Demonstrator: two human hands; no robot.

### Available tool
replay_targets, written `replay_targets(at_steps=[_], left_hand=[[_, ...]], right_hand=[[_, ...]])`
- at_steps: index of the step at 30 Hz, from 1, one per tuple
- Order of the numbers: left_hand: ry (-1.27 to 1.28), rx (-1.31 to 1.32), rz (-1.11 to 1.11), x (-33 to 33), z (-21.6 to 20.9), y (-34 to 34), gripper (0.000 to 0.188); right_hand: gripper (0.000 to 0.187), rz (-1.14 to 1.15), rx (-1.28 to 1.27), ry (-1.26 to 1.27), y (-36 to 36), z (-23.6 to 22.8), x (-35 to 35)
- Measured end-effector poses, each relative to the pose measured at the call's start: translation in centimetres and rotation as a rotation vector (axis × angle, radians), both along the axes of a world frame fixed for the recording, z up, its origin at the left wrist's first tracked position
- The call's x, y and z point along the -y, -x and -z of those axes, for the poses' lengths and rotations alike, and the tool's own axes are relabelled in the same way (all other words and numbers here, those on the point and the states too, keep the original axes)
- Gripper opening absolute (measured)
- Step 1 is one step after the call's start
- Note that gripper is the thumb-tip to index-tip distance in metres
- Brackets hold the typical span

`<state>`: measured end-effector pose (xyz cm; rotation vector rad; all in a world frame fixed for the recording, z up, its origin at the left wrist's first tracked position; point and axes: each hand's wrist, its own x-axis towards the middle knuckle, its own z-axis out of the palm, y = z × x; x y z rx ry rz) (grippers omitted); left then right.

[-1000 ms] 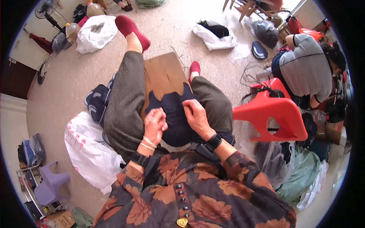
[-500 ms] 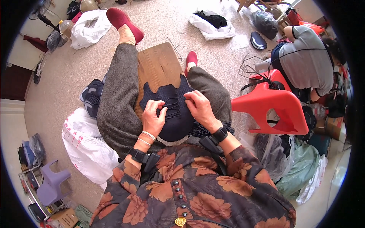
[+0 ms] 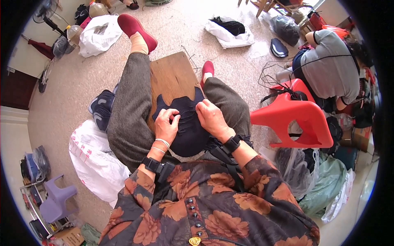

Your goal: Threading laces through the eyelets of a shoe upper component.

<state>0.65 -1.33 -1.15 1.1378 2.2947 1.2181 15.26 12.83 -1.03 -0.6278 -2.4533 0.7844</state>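
A dark navy shoe upper (image 3: pixel 186 141), flat knit with a notched far edge, lies across a wooden board (image 3: pixel 174 76) between my legs. Thin black cords (image 3: pixel 185 117) run in rows over its middle. At the left side of these rows, my left hand (image 3: pixel 166 126) is closed in a pinch, thumb against fingertips; what sits in it is too fine to make out. My right hand (image 3: pixel 214 119) pinches at the upper's right edge, where the cords end. A bundle of dark cords (image 3: pixel 211 144) hangs beside my right wrist.
A red plastic stool (image 3: pixel 295 119) with loose black cords stands to the right, near a person in grey (image 3: pixel 328 67) bending over. White bags (image 3: pixel 94 158) and more navy uppers (image 3: pixel 102 107) lie at left. Plastic bags (image 3: pixel 324 176) are heaped at lower right.
The rows of cord look less upright and lie closer to the upper. My right hand has shifted slightly left along the edge; my left hand stays pinched. The whole view has tilted slightly.
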Motion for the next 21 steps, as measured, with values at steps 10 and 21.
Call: replay_targets(at_steps=[10, 21], left_hand=[[0.012, -0.066, -0.065, 0.0, 0.7, -0.4, 0.014], [0.152, -0.225, 0.143, -0.4, -0.8, -0.2, 0.05]], right_hand=[[0.012, 0.058, 0.096, -0.025, 0.6, 0.0, 0.6], [0.038, 0.124, -0.167, 0.007, -2.8, 0.8, -0.4]])
